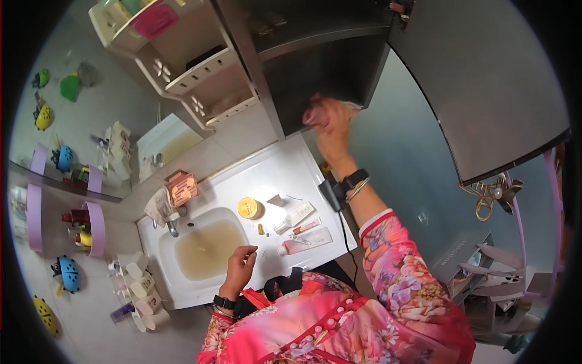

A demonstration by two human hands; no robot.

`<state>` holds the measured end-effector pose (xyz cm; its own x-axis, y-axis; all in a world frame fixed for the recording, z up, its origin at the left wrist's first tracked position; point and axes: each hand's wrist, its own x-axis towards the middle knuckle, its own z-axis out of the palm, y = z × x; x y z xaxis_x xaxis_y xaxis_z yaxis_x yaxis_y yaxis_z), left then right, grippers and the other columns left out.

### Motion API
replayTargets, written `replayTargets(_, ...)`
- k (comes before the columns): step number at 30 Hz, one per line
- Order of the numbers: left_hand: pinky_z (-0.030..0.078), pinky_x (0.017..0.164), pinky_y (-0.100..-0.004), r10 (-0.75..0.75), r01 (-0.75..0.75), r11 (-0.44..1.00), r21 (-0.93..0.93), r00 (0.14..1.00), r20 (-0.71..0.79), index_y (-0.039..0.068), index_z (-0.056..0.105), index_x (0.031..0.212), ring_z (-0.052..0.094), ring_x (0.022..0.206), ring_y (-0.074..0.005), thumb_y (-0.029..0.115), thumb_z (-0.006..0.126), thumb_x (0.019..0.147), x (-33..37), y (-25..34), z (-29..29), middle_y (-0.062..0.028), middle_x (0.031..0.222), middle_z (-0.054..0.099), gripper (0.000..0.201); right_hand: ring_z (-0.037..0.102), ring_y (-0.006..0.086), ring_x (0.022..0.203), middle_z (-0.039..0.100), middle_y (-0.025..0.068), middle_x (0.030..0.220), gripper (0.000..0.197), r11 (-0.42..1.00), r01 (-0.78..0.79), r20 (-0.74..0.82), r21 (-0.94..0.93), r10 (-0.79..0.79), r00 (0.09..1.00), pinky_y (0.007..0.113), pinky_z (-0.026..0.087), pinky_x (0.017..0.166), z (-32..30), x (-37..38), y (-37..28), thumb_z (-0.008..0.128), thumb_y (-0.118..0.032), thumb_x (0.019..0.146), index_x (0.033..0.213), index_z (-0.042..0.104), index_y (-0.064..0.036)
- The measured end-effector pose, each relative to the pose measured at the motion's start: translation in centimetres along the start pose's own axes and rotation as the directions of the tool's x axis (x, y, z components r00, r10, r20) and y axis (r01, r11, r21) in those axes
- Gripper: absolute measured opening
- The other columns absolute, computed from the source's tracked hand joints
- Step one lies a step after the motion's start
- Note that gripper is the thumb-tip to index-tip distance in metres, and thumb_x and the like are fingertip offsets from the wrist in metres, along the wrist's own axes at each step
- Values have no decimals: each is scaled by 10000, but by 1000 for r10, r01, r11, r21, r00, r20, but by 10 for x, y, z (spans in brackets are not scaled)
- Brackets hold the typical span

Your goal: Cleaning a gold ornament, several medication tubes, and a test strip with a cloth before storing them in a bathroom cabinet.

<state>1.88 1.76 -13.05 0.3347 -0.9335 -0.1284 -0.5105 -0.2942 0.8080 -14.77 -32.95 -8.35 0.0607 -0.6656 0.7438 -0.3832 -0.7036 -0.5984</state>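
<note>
My right hand (327,121) reaches up to the lower shelf of the open dark cabinet (291,73). Motion smears its fingers; a pale patch shows beside them, and I cannot tell whether they grip anything. Over the front rim of the white washbasin (173,291) hovers my left hand (241,267), empty, its fingers loosely bent and apart from the thumb. Cloudy brownish water (209,249) stands in the bowl. To its right, on the basin top, are a yellow-lidded jar (248,208), a white tube (295,217), a small pink tube (307,227) and a clear pink-ended packet (306,241).
A dark corded device (331,194) sits at the basin's right edge by my right wrist. The tap (173,228) has a cloth (160,207) and a pink box (183,189) beside it. White shelves (206,73) hang above; the cabinet door (485,79) stands open at right.
</note>
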Motion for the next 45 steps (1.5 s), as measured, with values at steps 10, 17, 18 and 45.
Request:
replayTargets(10,480,678,-302,-6,7,1000,-29,999,40,-2,611,976,592,750,-218,68,564,822,16,-3,0,-133,889,614,175,508,282,1016,572,121,1038,369,984,163,234,66,-174,956,367,401,895,-14,-34,-35,642,11,658,1019,575,-29)
replayTargets(17,479,742,-284,-96,96,995,13,969,227,-25,596,996,603,822,-187,95,570,833,30,-44,19,-123,921,632,204,549,125,953,572,72,1061,348,482,-718,472,502,543,694,243,448,826,-76,-112,-41,604,31,768,1102,510,3)
replayTargets(18,480,739,-297,-73,61,997,54,966,249,-16,605,981,606,818,-207,106,577,824,35,-44,24,-129,920,629,201,543,114,959,569,72,1060,356,436,-749,465,498,595,656,235,446,832,-88,-116,-42,597,32,776,1116,492,17)
replayTargets(45,454,557,-316,198,-185,973,-140,976,87,11,377,1052,583,612,-228,66,593,783,59,70,47,-128,707,564,350,509,206,1055,446,97,1218,524,-141,-780,720,609,511,469,343,461,863,-92,-141,-136,551,15,784,1259,344,-63)
